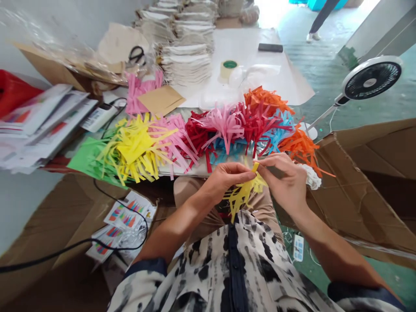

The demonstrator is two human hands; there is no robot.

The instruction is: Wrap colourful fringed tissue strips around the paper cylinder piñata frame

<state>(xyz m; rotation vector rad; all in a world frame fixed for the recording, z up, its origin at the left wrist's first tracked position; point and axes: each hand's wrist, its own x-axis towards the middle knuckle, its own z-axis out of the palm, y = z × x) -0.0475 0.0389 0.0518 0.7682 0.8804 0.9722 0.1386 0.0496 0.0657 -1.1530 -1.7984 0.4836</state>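
A yellow paper tassel (242, 193) hangs fringe down over my lap, its narrow top end sticking up between my fingertips. My left hand (229, 177) pinches that top from the left. On the other side, my right hand (284, 177) has thumb and fingers closed at the same end. Just beyond my hands, piles of fringed paper lie along the table's front edge: yellow fringe (136, 147), pink fringe (225, 121), red fringe (198, 130), blue fringe (281, 128) and orange fringe (300, 145). A bundle of white string (310, 177) is beside my right hand.
Stacked white packs (186, 60), black scissors (136, 55) and a tape roll (229, 69) are farther back. A fan (372, 82) stands right. Open cardboard boxes (354, 190) flank me, with printed cards (130, 212) in the left one. A person's leg (321, 19) shows far off.
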